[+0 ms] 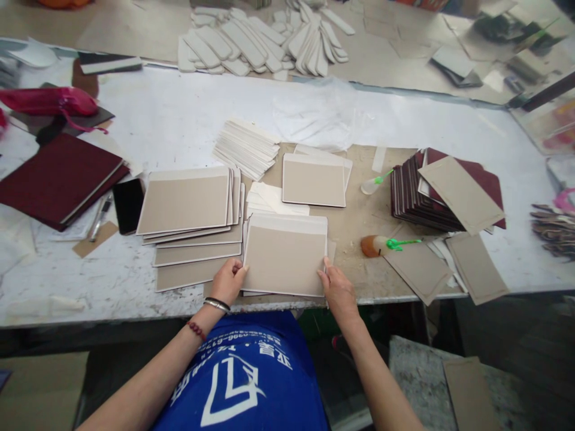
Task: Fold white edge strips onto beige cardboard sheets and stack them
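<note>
A tan cardboard panel with a white strip along its top [285, 254] lies flat on the table in front of me. My left hand [228, 280] curls over its left edge, fingers closed on the board. My right hand [338, 288] pinches its lower right edge. To the left lies a fanned stack of similar tan panels [188, 209]. Behind the panel are loose white paper sheets [269, 200], another tan panel [313, 179] and a slanted pile of white sheets [246, 146].
A stack of dark red covers [424, 188] with a tan board on top sits at the right. Two glue brushes [381, 244] [374, 182] lie nearby. Dark red book covers [58, 179], a black phone [128, 205] and a pen are at left. White oblong pieces [260, 42] are heaped at the back.
</note>
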Tool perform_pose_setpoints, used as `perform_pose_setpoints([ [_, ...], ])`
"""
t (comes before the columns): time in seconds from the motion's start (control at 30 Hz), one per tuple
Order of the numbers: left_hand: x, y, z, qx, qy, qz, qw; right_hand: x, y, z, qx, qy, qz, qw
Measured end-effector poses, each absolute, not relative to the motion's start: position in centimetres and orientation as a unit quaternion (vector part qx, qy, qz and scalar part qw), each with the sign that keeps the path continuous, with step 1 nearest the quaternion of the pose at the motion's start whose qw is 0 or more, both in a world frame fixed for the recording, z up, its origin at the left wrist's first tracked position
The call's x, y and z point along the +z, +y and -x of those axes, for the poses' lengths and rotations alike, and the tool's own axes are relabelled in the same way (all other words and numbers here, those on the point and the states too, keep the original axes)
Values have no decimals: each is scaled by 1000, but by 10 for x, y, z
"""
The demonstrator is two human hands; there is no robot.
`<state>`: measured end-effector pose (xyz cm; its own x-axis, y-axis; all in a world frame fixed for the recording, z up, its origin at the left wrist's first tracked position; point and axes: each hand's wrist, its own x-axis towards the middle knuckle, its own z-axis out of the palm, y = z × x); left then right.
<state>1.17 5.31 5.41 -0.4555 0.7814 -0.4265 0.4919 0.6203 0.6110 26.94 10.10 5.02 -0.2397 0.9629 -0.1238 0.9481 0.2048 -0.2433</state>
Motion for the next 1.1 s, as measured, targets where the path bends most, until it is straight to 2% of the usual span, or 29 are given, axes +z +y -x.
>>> perform_pose_setpoints([
  [0.3,54,53,-11,217,826,-376,361,49,99,-267,129,-765,631,8],
  [0.57,47,50,-8,245,791,-376,417,48,99,-266,124,-761,637,3],
  [0.9,43,54,-4,230,792,-382,416,48,99,-265,127,-754,645,-5],
  [1.1,39,55,-3,236,778,-386,436,47,97,-266,132,-759,638,17],
])
